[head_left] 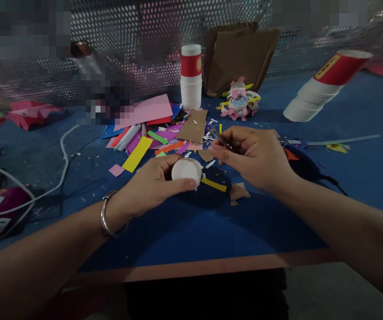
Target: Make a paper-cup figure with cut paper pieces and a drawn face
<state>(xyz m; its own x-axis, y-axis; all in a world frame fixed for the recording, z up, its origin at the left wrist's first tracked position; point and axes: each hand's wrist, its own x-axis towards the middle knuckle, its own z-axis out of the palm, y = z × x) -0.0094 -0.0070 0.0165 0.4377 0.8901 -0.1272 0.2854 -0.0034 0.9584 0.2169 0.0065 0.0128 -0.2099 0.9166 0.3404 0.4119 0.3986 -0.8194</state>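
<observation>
My left hand (151, 184) is closed round a small white paper cup (187, 170), held on its side just above the blue table (191, 226). My right hand (256, 155) is closed on a pair of scissors (221, 138), whose blades point left toward the cup. A small brown paper piece (206, 155) sits at my right fingertips, between the scissors and the cup. A yellow paper strip (213, 184) lies under the cup and a torn brown scrap (238, 192) beside it.
Coloured paper sheets and strips (148, 133) litter the middle of the table. An upright stack of red-and-white cups (191, 75), a leaning cup stack (321, 84), a paper-cup craft (239, 102), a brown bag (241, 58) and a white cable (63, 151) surround them.
</observation>
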